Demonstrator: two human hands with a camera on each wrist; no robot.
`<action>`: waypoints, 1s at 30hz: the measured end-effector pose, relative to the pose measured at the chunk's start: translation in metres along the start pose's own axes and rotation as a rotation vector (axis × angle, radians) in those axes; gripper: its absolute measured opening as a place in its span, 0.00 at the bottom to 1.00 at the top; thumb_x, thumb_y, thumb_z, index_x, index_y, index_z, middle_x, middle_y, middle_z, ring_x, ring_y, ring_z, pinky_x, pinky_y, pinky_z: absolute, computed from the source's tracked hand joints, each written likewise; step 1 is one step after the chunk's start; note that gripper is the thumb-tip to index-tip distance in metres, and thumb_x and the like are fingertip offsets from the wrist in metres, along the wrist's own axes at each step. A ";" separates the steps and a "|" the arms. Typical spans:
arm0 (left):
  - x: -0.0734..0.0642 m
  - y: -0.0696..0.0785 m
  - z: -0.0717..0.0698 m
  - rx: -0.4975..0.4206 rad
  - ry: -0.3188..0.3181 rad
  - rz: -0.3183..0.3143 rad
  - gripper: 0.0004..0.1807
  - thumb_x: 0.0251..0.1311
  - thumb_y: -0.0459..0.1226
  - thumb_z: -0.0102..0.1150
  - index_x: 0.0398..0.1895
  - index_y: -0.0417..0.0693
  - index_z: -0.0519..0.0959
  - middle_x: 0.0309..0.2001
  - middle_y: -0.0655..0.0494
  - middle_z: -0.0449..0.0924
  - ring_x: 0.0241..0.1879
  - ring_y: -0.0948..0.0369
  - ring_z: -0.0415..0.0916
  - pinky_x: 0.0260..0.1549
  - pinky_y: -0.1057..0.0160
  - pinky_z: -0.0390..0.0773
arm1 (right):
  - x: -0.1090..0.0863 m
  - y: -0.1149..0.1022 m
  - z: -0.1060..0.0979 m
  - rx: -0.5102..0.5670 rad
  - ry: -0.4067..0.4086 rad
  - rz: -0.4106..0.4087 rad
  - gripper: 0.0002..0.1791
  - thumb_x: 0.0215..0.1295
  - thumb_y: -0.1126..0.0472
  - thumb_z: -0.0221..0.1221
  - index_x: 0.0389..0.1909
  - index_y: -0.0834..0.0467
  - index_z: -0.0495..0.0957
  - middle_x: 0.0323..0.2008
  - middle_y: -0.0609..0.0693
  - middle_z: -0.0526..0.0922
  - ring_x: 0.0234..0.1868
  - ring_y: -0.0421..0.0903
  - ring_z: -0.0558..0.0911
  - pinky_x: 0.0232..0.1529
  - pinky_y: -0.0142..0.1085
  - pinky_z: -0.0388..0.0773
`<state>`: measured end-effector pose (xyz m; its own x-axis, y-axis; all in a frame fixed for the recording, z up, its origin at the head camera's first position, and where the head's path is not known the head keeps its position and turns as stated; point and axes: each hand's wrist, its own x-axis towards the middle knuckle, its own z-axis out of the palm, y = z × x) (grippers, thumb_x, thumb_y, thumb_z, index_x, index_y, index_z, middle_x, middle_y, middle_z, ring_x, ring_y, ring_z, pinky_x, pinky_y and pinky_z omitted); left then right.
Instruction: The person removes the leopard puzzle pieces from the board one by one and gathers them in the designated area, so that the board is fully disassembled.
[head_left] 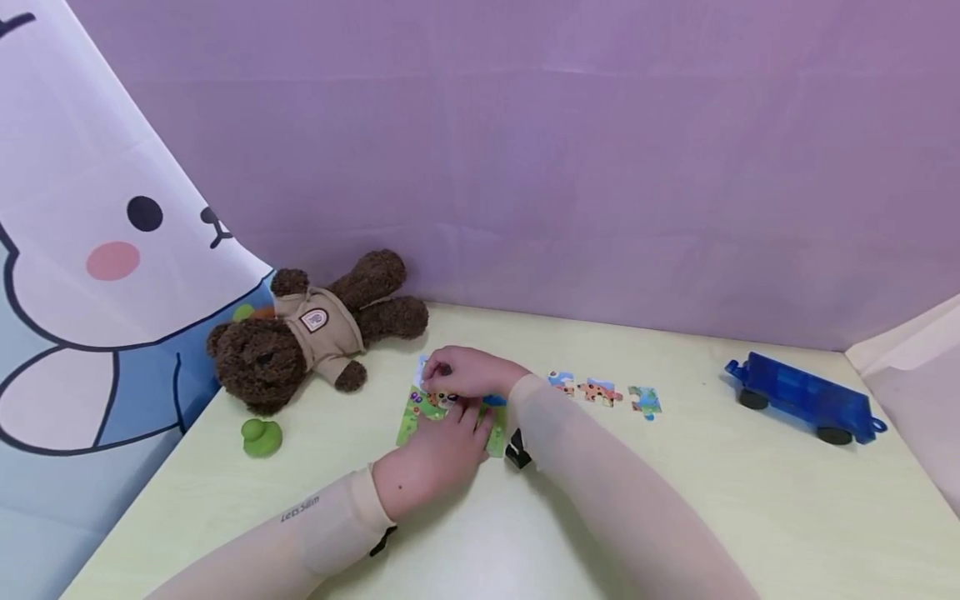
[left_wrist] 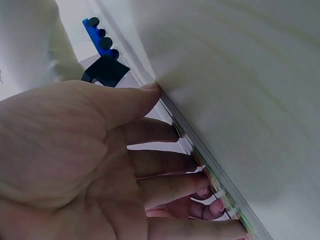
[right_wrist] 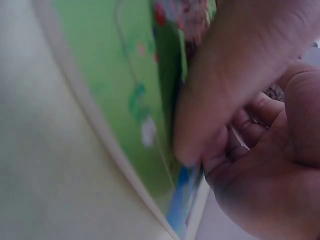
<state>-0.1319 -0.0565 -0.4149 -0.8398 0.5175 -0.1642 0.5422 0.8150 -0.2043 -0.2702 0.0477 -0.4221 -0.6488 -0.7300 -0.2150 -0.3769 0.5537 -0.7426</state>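
Observation:
A colourful jigsaw puzzle (head_left: pixel 407 427), green along its near side, lies flat on the table, partly covered by both hands. My left hand (head_left: pixel 437 450) rests on the near part of it; in the left wrist view its fingers (left_wrist: pixel 165 190) are extended and spread along the puzzle's edge. Over the far left part is my right hand (head_left: pixel 474 372), its fingers bent with thumb and fingertips close together at the surface. Whether a piece is between them is hidden. To the right lie three loose pieces (head_left: pixel 561 382), (head_left: pixel 600 392), (head_left: pixel 645 402).
A brown teddy bear (head_left: pixel 326 329) in a beige shirt lies at the back left, with a green rubber duck (head_left: pixel 262 437) nearer. On the right stands a blue toy wagon (head_left: pixel 806 396). A purple cloth (head_left: pixel 525 167) hangs behind the table (head_left: pixel 750 517).

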 end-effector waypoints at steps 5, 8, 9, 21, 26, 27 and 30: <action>-0.001 -0.001 -0.003 0.010 0.024 0.005 0.32 0.82 0.52 0.52 0.81 0.48 0.68 0.79 0.47 0.69 0.77 0.51 0.70 0.50 0.38 0.90 | 0.004 -0.003 0.003 -0.040 -0.006 -0.018 0.10 0.81 0.56 0.58 0.53 0.54 0.83 0.42 0.47 0.85 0.37 0.40 0.79 0.54 0.36 0.79; -0.001 -0.002 -0.005 -0.002 0.041 0.010 0.32 0.82 0.52 0.52 0.80 0.47 0.69 0.78 0.45 0.70 0.76 0.51 0.71 0.48 0.38 0.91 | 0.006 -0.005 0.003 -0.068 -0.010 -0.018 0.09 0.81 0.57 0.58 0.52 0.54 0.83 0.40 0.47 0.85 0.38 0.40 0.79 0.54 0.35 0.80; -0.001 -0.002 -0.005 -0.004 0.047 0.012 0.32 0.81 0.52 0.53 0.80 0.46 0.69 0.78 0.45 0.70 0.76 0.51 0.72 0.47 0.38 0.91 | 0.006 -0.005 0.003 -0.069 -0.011 -0.013 0.09 0.81 0.57 0.59 0.53 0.55 0.83 0.40 0.47 0.84 0.38 0.40 0.79 0.54 0.35 0.79; 0.001 -0.001 -0.006 0.003 0.028 0.026 0.32 0.81 0.52 0.53 0.80 0.47 0.69 0.80 0.44 0.68 0.77 0.51 0.71 0.49 0.40 0.91 | 0.001 -0.007 0.001 0.011 -0.047 0.058 0.10 0.83 0.59 0.54 0.52 0.56 0.81 0.40 0.48 0.81 0.32 0.41 0.75 0.51 0.36 0.77; 0.002 -0.002 -0.004 -0.015 0.001 0.014 0.33 0.81 0.53 0.52 0.81 0.48 0.68 0.81 0.44 0.66 0.79 0.50 0.69 0.50 0.38 0.90 | 0.001 -0.005 0.000 0.064 -0.055 0.081 0.11 0.84 0.56 0.53 0.53 0.54 0.81 0.42 0.47 0.82 0.30 0.41 0.74 0.48 0.35 0.77; 0.002 -0.002 -0.003 -0.017 -0.001 0.012 0.33 0.81 0.53 0.52 0.81 0.48 0.68 0.81 0.44 0.66 0.79 0.50 0.69 0.50 0.39 0.90 | 0.002 -0.005 0.001 0.071 -0.053 0.084 0.11 0.84 0.55 0.54 0.54 0.54 0.81 0.42 0.47 0.83 0.31 0.41 0.74 0.49 0.35 0.77; 0.002 -0.003 -0.003 -0.019 -0.003 0.009 0.33 0.81 0.53 0.52 0.81 0.47 0.68 0.81 0.44 0.67 0.79 0.50 0.69 0.50 0.38 0.90 | 0.003 -0.003 0.001 0.100 -0.057 0.089 0.10 0.82 0.56 0.56 0.56 0.54 0.80 0.41 0.47 0.82 0.32 0.41 0.74 0.51 0.35 0.76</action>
<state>-0.1353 -0.0568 -0.4122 -0.8347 0.5241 -0.1688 0.5491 0.8152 -0.1842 -0.2701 0.0433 -0.4215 -0.6374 -0.7025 -0.3164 -0.2500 0.5770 -0.7775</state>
